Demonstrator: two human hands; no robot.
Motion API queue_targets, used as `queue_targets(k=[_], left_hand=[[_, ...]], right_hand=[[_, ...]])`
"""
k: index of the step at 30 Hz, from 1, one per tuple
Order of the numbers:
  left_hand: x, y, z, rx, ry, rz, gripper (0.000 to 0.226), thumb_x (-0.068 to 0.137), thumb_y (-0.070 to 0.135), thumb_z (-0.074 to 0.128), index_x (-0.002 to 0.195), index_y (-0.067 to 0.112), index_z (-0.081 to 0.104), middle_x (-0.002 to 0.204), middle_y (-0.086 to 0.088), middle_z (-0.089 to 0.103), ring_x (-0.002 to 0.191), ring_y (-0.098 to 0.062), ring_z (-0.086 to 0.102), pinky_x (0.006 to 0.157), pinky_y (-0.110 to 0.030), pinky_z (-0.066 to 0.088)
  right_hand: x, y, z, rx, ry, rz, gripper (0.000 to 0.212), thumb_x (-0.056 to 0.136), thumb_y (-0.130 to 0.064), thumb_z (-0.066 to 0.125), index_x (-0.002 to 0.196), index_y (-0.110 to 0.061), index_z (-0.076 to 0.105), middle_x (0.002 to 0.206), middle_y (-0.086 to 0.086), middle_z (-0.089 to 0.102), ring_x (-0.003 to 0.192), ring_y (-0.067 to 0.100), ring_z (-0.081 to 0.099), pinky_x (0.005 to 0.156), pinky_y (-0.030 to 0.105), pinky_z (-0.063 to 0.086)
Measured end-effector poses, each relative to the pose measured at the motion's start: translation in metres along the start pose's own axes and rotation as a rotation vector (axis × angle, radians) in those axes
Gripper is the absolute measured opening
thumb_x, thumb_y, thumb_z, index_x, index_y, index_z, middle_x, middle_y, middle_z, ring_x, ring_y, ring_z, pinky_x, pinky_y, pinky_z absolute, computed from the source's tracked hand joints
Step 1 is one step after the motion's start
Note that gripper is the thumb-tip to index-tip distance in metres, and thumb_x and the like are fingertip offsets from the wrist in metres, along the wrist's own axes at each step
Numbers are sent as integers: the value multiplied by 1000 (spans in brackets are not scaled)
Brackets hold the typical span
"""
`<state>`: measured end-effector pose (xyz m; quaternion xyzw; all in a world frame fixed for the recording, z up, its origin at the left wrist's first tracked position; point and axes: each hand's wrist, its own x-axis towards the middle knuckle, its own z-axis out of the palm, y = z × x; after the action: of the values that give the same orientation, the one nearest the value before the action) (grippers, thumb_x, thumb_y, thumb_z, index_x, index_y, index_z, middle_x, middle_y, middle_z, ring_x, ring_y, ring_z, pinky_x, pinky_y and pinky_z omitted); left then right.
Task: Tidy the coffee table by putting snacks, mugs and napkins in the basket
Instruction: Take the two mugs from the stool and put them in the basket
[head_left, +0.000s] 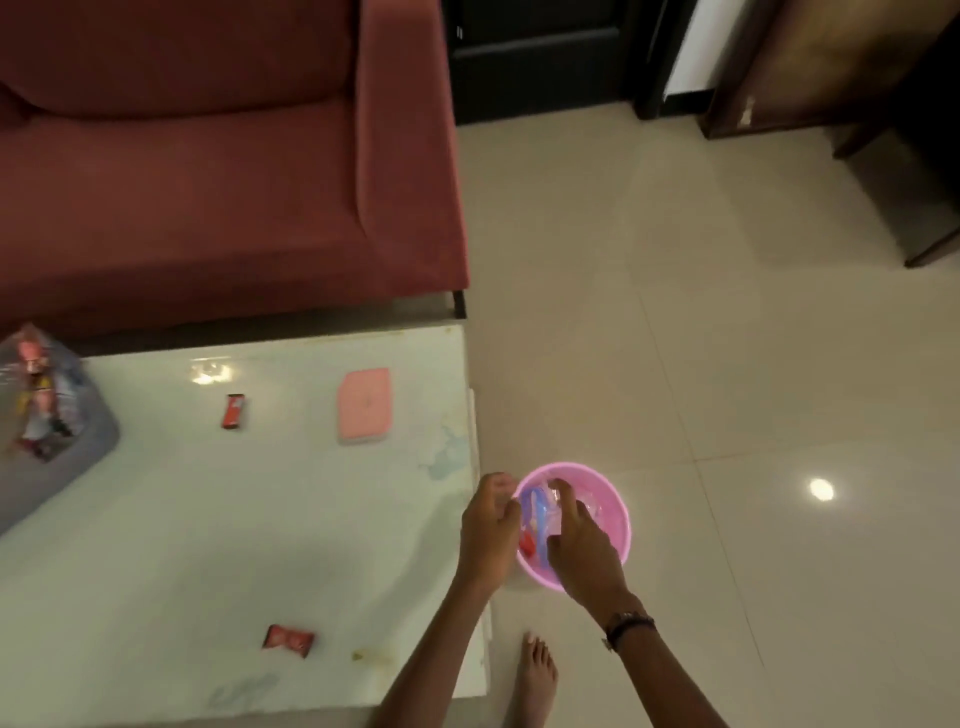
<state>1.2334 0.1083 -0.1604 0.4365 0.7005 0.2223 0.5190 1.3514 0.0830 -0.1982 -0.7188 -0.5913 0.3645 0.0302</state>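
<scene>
From the head camera looking down, you stand at the corner of a pale glossy worktop (260, 519) with a pink round basket (618, 519) on the tiled floor just off its edge, and both your hands are over that basket. Your right hand (582, 540) reaches down into it with fingers extended over a clear wrapper and something blue; the picture is too blurred to tell whether that grip is pinching the wrapper or has let it go. Your left hand (491, 525) hovers at the basket's near rim, just beside the right hand, fingers loosely curled and holding nothing that can be seen. The step appears to be dropping an item in, so lower it until it rests among the things already inside, then release, rather than letting it fall against the rim. Still on the worktop, well away to the left of your left hand, lie a red snack bar (234, 411), a second red snack wrapper (289, 639) nearer to you, a flat pink packet (363, 413) that may be napkins, and a bag of mixed snacks (41, 400) on a grey tray (83, 457) at the far left. A good share of the tidying seems left.
</scene>
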Motion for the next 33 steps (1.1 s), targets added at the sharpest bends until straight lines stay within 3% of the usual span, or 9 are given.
queue_targets(k=[4, 7, 12, 15, 19, 25, 33], left_hand=[[-37, 35, -75, -47, 101, 53, 26, 88, 4, 48, 112, 14, 53, 111, -2, 65, 97, -27, 62, 82, -31, 47], [-65, 53, -138, -87, 184, 96, 26, 89, 4, 47, 112, 15, 52, 111, -4, 65, 99, -28, 62, 83, -34, 50], [-109, 55, -252, -133, 345, 122, 21, 93, 13, 47, 113, 18, 50, 118, -6, 63, 105, -26, 61, 92, -37, 53], [-138, 40, -326, -176, 415, 133, 12, 94, 18, 45, 105, 21, 51, 117, -6, 63, 97, -21, 63, 83, -28, 52], [-183, 4, -432, -217, 497, 144, 20, 95, 19, 43, 113, 13, 51, 111, -7, 66, 87, -18, 63, 68, -17, 48], [-238, -67, -571, -264, 624, 98, 17, 92, 8, 45, 108, 9, 52, 102, -12, 65, 82, -24, 63, 52, -6, 46], [-275, -139, -681, -382, 676, 18, 14, 90, 6, 47, 100, 14, 52, 96, -13, 68, 64, -10, 62, 52, -7, 44]], right_hand=[[-33, -82, -43, 128, 55, -114, 46, 92, -4, 43, 135, -16, 33, 95, 0, 66, 75, 18, 61, 64, 27, 50], [-52, -147, -65, 234, 110, -197, 40, 86, 0, 44, 121, -19, 41, 101, 1, 69, 82, 25, 67, 71, 40, 56], [-89, -269, -67, 241, 92, -327, 30, 88, -9, 44, 112, -26, 43, 96, 1, 70, 84, 27, 67, 74, 40, 55], [-115, -339, -47, 230, 40, -440, 28, 89, -6, 44, 113, -21, 46, 95, 3, 71, 82, 23, 68, 71, 36, 56], [-147, -429, -5, 144, -30, -542, 28, 89, -9, 41, 109, -27, 45, 93, -2, 71, 81, 20, 69, 71, 37, 56], [-191, -546, 65, 129, -131, -617, 28, 89, -12, 40, 112, -25, 47, 94, -1, 71, 82, 20, 68, 69, 38, 55], [-217, -671, 154, 204, -258, -714, 21, 85, -8, 47, 96, -26, 48, 93, 7, 68, 87, 23, 66, 73, 35, 56]])
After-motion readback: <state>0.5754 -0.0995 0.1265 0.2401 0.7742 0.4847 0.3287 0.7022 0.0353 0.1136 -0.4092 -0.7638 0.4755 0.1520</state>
